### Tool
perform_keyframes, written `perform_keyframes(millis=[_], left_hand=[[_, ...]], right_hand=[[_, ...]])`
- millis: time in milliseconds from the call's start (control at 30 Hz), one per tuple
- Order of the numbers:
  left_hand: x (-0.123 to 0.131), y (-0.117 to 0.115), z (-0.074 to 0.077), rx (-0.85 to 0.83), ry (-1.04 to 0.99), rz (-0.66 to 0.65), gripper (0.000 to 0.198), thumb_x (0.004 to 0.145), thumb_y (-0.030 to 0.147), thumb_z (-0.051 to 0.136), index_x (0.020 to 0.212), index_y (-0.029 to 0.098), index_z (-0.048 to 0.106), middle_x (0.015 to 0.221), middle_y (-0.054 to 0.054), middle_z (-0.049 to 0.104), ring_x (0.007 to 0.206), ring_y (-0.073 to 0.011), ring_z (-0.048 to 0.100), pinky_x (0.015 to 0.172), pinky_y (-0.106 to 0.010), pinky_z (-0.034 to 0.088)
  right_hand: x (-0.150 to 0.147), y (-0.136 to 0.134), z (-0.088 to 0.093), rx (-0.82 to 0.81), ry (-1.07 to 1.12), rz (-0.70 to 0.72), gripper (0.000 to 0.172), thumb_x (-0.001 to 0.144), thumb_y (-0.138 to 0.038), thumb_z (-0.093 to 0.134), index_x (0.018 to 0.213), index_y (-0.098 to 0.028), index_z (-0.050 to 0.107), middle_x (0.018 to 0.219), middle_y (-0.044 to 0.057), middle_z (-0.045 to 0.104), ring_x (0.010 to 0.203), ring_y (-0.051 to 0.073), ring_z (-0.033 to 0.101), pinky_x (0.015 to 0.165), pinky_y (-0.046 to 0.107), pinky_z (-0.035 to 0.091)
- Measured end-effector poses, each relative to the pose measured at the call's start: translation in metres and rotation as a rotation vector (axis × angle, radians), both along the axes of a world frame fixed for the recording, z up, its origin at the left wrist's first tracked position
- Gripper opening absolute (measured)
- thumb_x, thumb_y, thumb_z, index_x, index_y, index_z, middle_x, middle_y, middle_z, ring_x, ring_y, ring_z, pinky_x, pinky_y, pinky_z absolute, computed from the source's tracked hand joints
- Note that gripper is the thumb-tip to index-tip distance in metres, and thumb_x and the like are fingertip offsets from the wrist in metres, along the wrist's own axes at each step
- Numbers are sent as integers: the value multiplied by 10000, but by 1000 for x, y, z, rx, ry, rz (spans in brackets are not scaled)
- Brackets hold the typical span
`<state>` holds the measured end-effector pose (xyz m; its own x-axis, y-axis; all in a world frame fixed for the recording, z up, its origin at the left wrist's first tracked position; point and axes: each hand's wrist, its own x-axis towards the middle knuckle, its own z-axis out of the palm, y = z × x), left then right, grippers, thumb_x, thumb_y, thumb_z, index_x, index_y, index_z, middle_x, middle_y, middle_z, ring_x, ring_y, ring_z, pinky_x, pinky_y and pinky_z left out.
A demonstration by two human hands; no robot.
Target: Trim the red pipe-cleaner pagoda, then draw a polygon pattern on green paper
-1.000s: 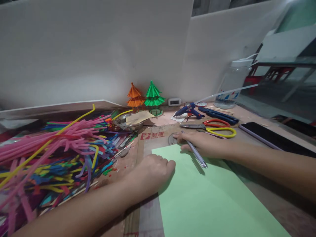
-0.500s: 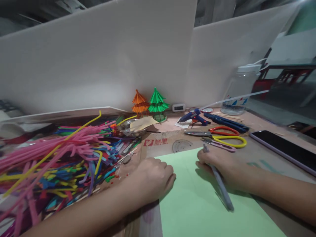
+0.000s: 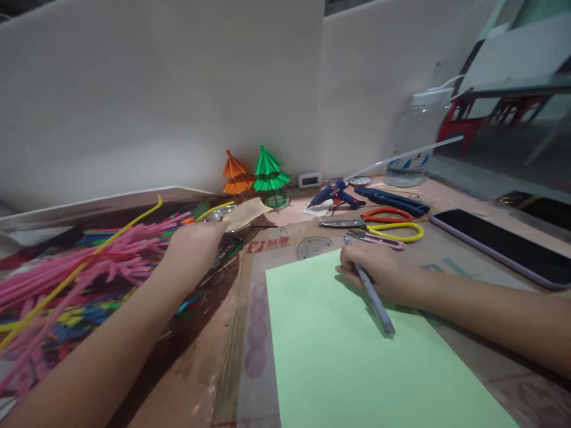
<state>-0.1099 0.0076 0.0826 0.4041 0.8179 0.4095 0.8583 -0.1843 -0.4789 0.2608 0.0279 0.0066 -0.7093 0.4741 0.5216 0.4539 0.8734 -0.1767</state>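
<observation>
A pale partition [image 3: 169, 89] backs the cluttered counter [image 3: 187, 371]. The pen [image 3: 377, 303] slants over the green sheet [image 3: 330, 362], pinched in the right grip [image 3: 372, 270]. Scissors [image 3: 355, 224] lie just beyond. The left grip [image 3: 198, 246] is beside a cream scrap [image 3: 247, 215], partly hidden; I cannot tell whether it holds anything.

On a cluttered craft table [image 3: 178, 380], a person's right hand [image 3: 372, 266] holds a grey pen [image 3: 376, 303] at the far edge of a light green sheet [image 3: 348, 356]. The left hand [image 3: 196, 246], its fingertips hidden, is by a dish [image 3: 219, 213] topped with beige paper [image 3: 250, 212], beside pink and multicoloured pipe cleaners [image 3: 129, 246]. Beyond the sheet lie scissors [image 3: 341, 223] with red and yellow handles and a blue glue gun [image 3: 331, 191], near orange [image 3: 236, 177] and green [image 3: 269, 172] pleated pagoda-like models.
</observation>
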Motion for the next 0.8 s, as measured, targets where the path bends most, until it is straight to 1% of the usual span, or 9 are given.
perform_keyframes(millis=[33, 133, 167, 233, 300, 433, 567, 667, 800], left_hand=[[3, -6, 1, 42, -4, -32, 382, 899, 4, 447, 1089, 125, 755, 777, -118, 789, 678, -325, 757, 590, -370, 530], [25, -33, -2, 203, -57, -187, 457, 969, 34, 388, 1343, 113, 640, 1186, -166, 791, 985, -336, 777, 777, -430, 591], [35, -42, -7, 201, -74, -259, 451, 997, 66, 424, 1403, 157, 598, 1290, -123, 764, 1120, -300, 750, 880, -413, 595], [57, -57, -23, 105, -64, -556, 384, 1066, 139, 414, 1423, 160, 551, 1344, -63, 749, 1235, -193, 702, 1053, -330, 549], [74, -65, -42, 6, -24, -740, 381, 1077, 77, 328, 1371, 86, 570, 1321, -80, 759, 1201, -182, 717, 1030, -306, 556], [84, -65, -69, -206, -85, -757, 415, 1113, 119, 248, 1373, 91, 571, 1341, -103, 744, 1166, -212, 736, 938, -331, 596], [84, -60, -77, -303, -293, -717, 278, 1120, 290, 428, 1199, 139, 648, 1216, -112, 773, 1114, -252, 734, 914, -376, 605], [87, -57, -78, -374, -398, -692, 208, 1093, 276, 498, 1007, 163, 650, 1084, -98, 756, 991, -251, 726, 835, -386, 602], [89, -54, -79, -434, -405, -676, 152, 1080, 276, 533, 1090, 168, 639, 1167, -105, 722, 1061, -272, 686, 893, -423, 578]], right_hand=[[-1, 0, 1, -16, 5, 6, 187, 952, -209, 556, 788, -233, 471, 687, -12, 545, 581, 144, 479, 569, 245, 313], [-3, 0, 2, -84, 58, -20, 193, 959, -235, 567, 794, -235, 467, 678, -25, 541, 568, 137, 479, 565, 238, 336], [-3, 0, 2, -113, 94, -43, 192, 963, -250, 575, 803, -236, 469, 681, -28, 547, 566, 134, 487, 561, 234, 349], [-1, 1, 3, -151, 168, -73, 183, 965, -265, 593, 824, -234, 479, 689, -33, 560, 562, 128, 498, 549, 227, 370], [1, 0, 5, -133, 179, -21, 156, 967, -260, 601, 848, -228, 505, 704, -23, 587, 582, 133, 525, 557, 231, 393], [7, -9, 14, -84, -16, 233, 58, 1000, -242, 581, 978, -190, 595, 901, 86, 721, 784, 196, 642, 702, 300, 478], [14, -21, 13, -58, -130, 356, 92, 1000, -167, 577, 1073, -169, 633, 1193, 153, 745, 992, 244, 659, 875, 373, 493], [19, -24, 8, -109, -154, 367, 124, 989, -102, 565, 1056, -176, 639, 1216, 137, 740, 1026, 241, 650, 900, 370, 487], [21, -21, 8, -179, -171, 439, 182, 1013, -73, 479, 1034, -175, 627, 1159, 133, 733, 987, 245, 626, 875, 378, 475]])
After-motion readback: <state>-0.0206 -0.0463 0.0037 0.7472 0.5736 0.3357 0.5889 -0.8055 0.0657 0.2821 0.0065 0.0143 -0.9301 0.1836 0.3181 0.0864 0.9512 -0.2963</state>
